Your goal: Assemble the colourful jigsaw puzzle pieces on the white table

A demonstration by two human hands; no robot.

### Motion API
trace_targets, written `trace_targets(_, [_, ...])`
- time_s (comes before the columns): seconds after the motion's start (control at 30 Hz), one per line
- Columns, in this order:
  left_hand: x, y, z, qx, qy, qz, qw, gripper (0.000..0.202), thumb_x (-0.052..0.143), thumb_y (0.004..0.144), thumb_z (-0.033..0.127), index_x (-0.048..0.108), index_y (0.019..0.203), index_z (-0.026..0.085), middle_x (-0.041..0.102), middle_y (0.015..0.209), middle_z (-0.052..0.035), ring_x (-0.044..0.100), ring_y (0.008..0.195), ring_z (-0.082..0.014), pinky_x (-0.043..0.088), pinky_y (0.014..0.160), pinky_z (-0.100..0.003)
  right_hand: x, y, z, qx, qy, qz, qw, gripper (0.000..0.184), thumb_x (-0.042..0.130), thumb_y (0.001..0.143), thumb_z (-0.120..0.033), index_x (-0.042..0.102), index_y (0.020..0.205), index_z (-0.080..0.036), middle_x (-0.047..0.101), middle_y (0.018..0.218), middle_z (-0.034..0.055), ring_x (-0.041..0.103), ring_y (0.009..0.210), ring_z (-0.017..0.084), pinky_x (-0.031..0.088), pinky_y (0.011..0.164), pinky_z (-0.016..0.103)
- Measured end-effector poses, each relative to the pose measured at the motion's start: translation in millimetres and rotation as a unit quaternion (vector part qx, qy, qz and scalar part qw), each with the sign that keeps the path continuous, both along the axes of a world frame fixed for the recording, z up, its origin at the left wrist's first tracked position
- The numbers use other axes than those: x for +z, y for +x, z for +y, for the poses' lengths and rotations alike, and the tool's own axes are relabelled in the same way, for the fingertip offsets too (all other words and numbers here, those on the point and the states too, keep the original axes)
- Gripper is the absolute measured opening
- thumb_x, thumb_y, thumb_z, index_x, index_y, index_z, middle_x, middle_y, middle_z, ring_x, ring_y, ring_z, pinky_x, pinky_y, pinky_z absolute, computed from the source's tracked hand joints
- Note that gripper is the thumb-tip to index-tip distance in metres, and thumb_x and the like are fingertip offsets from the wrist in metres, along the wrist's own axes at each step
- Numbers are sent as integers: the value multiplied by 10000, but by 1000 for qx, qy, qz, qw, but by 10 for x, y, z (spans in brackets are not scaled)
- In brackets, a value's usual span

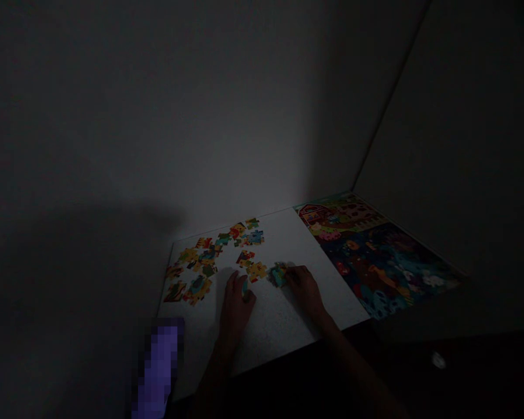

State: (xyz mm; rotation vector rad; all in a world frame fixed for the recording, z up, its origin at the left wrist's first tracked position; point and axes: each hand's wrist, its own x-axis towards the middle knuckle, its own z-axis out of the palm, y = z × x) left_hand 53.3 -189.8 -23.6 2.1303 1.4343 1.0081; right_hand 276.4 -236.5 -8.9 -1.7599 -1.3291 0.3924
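Observation:
The scene is very dark. My left hand (236, 302) rests on a white table (283, 326), fingers curled, with a small greenish puzzle piece (245, 287) at its fingertips. My right hand (304, 287) lies to the right, its fingers pinching a teal and yellow puzzle piece (278, 274) against the table. Several loose colourful puzzle pieces (205, 259) are scattered across the table's left and far side, just beyond both hands.
A large colourful picture sheet or box lid (375, 256) with a farm scene lies at the table's right end. Grey walls meet in a corner behind it. A blurred purple patch (159, 366) sits at the near left table edge.

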Motion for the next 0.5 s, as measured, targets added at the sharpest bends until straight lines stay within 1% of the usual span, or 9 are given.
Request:
trace_targets(0.13, [18, -47, -28, -51, -16, -27, 998, 412, 542, 882, 196, 527, 1292, 242, 435, 1445, -111, 524, 1305, -250, 568, 972, -379, 27, -10, -6, -1, -10, -5, 1000, 224, 518, 893, -313, 692, 954, -187, 665, 960, 94, 627, 909, 231, 496, 853, 365])
trace_targets(0.23, [64, 12, -53, -80, -23, -38, 996, 434, 547, 872, 183, 519, 1301, 245, 427, 1458, -112, 545, 1287, -234, 586, 931, -343, 38, -14, -6, -2, -16, -9, 1000, 218, 515, 898, -310, 690, 952, -193, 666, 954, 87, 626, 902, 228, 497, 846, 360])
trace_targets(0.3, [111, 143, -69, -107, -21, -34, 994, 459, 548, 848, 154, 520, 1299, 238, 422, 1472, -116, 507, 1331, -239, 564, 977, -359, 35, -14, -6, -3, -14, -8, 1000, 215, 518, 900, -316, 686, 950, -191, 667, 950, 90, 625, 889, 230, 501, 830, 361])
trace_targets(0.4, [172, 429, -70, -174, -7, -3, 985, 521, 552, 819, 131, 513, 1331, 224, 402, 1512, -127, 437, 1395, -248, 488, 1087, -413, 24, -7, -8, 0, -2, -3, 1000, 227, 510, 910, -322, 677, 969, -179, 668, 953, 102, 625, 878, 234, 505, 816, 366])
trace_targets(0.5, [186, 674, -31, -223, -1, 42, 974, 616, 559, 794, 117, 476, 1396, 214, 390, 1542, -131, 369, 1443, -258, 403, 1158, -469, 22, 7, -8, 7, 4, -3, 1000, 236, 460, 920, -268, 675, 966, -183, 674, 946, 102, 623, 885, 232, 503, 824, 367])
